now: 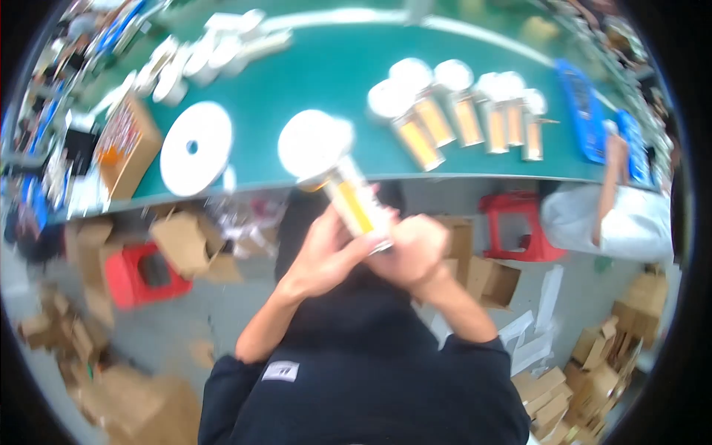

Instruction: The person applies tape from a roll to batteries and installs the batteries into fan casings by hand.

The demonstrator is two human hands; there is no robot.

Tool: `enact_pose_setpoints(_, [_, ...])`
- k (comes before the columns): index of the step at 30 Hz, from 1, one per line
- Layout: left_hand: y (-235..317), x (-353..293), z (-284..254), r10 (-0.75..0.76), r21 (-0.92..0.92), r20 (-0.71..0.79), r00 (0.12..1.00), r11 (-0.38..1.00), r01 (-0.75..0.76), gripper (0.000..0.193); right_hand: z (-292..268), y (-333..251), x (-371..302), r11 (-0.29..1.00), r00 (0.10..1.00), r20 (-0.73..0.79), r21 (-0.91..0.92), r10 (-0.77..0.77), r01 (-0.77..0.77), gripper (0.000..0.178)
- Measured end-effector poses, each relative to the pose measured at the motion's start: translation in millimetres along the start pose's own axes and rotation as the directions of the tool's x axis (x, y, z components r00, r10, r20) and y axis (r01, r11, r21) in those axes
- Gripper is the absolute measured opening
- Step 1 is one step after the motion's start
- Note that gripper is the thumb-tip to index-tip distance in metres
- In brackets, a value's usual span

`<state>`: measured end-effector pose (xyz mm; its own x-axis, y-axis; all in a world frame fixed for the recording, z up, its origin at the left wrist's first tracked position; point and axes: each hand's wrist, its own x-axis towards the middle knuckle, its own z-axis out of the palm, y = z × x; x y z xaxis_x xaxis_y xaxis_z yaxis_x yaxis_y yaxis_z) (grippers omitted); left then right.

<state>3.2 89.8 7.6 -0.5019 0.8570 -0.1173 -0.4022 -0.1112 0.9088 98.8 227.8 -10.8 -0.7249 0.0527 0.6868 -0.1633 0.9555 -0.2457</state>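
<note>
A white round-headed device (351, 194) with a silvery, narrow body and a yellow-orange strip is held tilted in front of me, just past the table's near edge. My left hand (323, 256) wraps around the lower part of that body, thumb along its side. Close against the body's bottom end, my right hand (417, 248) is curled and blurred by motion; what its fingers hold, if anything, is hidden. Several similar devices (417, 142) lie to the right on the green table (297, 74), heads pointing away. To the left lies a white disc (211, 148) with a hole in its middle.
A cardboard box (141, 148) of small parts stands at the table's left. White pieces (211, 59) lie behind it. Blue trays (582, 111) sit at the right, near another person's arm (612, 178). Red stools (144, 276) and cardboard boxes (493, 283) are below the table.
</note>
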Motion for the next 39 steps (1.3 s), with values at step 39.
enact_pose_setpoints(39, [-50.5,5.0,-5.7,0.194,0.157,-0.173,0.966,0.973,-0.168,0.027,11.0,-23.8,-37.0,0.263,0.659,0.579,0.621,0.480,-0.738,0.035])
